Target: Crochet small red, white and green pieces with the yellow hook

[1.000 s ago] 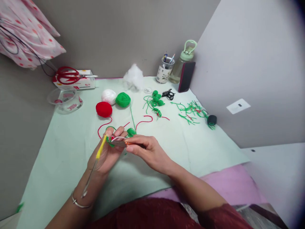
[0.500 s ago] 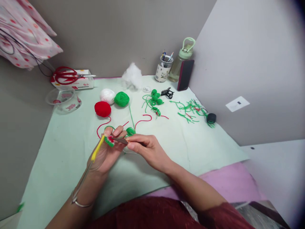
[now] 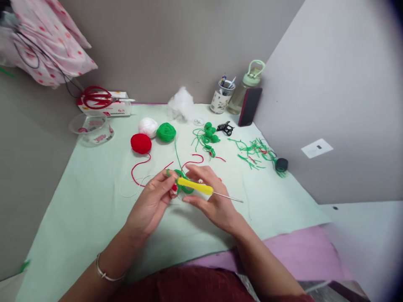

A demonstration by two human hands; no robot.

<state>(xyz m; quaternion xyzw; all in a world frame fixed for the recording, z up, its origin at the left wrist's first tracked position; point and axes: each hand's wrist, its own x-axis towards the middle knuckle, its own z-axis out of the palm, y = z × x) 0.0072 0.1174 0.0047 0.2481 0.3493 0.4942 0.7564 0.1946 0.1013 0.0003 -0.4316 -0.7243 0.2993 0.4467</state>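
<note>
My left hand (image 3: 154, 197) is closed, with thumb and fingers pinching a small crochet piece (image 3: 175, 188) in red, white and green. A crochet hook with a yellow handle (image 3: 197, 186) juts from that piece to the right, and its metal shaft points away past my right hand. My right hand (image 3: 215, 197) is held behind and around the hook with thumb and index finger apart; no grip on it shows. Green yarn (image 3: 186, 188) hangs in loops between my hands, partly hidden. From there a strand runs up to the green yarn ball (image 3: 166, 132).
Red (image 3: 141, 144) and white yarn balls (image 3: 147, 127) lie beside the green one. Behind stand fiber stuffing (image 3: 181, 105), a pen cup (image 3: 222, 98), a bottle and a phone (image 3: 250, 107). Yarn scraps (image 3: 255, 151) lie right; scissors (image 3: 99, 98) rest on a box, left, near a plastic tub (image 3: 97, 134).
The brown pointed tool in my right hand is no longer visible, and that hand's fingers have spread. The hook has swung from lying along my left forearm to pointing right.
</note>
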